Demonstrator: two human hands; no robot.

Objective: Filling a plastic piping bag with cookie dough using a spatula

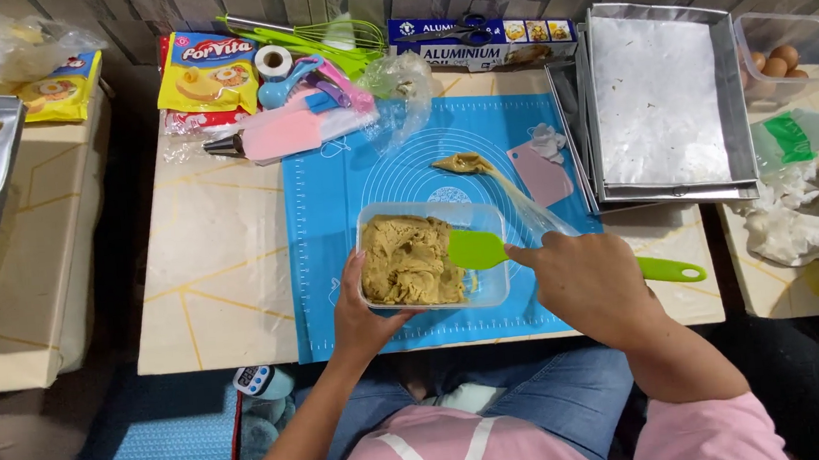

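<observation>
Two hands work over a blue mat (329, 197) on the worktop (209, 275). On the mat sits a clear tub (486, 216) of tan dough (410, 259). Her left hand (359, 312) grips the tub's near-left corner, fingers wrapped on its wall. Her right hand (589, 282) is closed round a green spatula (477, 249), blade at the dough's right edge. A hard push could, I'd judge, skid the light tub or flick dough onto the mat, since only one corner is braced.
</observation>
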